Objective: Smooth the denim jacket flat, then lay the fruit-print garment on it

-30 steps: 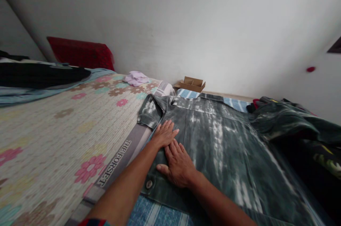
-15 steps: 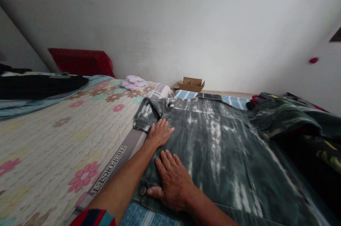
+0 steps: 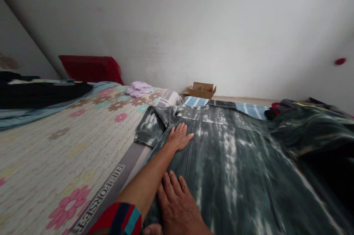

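A dark green denim jacket (image 3: 218,154) with whitish streaks lies back side up, spread out before me. My left hand (image 3: 179,137) rests flat on its upper left part, close to the sleeve (image 3: 151,127), fingers stretched out. Nearer to me, my right hand (image 3: 178,201) lies palm down on the lower left of the jacket, its fingers extended; the wrist runs out at the bottom edge. The left sleeve is folded in on itself beside the shoulder seam. Neither hand grips the cloth.
Left of the jacket stretches a flowered bedspread (image 3: 91,142) with a lilac cloth (image 3: 138,89) and dark clothes (image 3: 49,93) on it. An open cardboard box (image 3: 203,90) stands by the wall. More folded clothes (image 3: 301,105) are heaped at the right, and a red padded object (image 3: 91,69) stands behind.
My left hand has slid a little right across the jacket's back. The view has shifted, so my right hand now sits lower in the picture, still flat on the cloth.
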